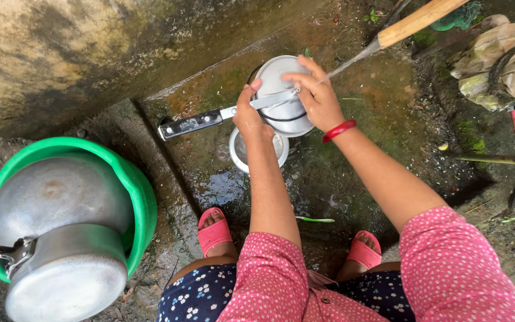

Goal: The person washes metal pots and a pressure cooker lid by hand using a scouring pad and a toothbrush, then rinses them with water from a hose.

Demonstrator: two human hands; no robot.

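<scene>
Wet, moss-stained concrete slab (341, 179) runs under me, bounded on its left edge by a raised kerb and a stained wall, and I am squatting at its near edge in pink sandals; the pressure-cooker lid (281, 95) sits in both my hands over the middle of the slab, just above a small steel plate (239, 152) lying flat on the concrete. Its long axis is the black handle (191, 124), which points away to the left edge – so the handle lies out beyond my left hand (250, 116), the nearer one to it. That hand's fingers are closed around the lid's near rim, thumb up; my right hand (317, 95), with a red bangle (339, 130) at the wrist, has its fingers curled over the top of the lid and pressed on it. Well apart, off the left edge, a green tub (141, 191) holds two upturned steel pots
</scene>
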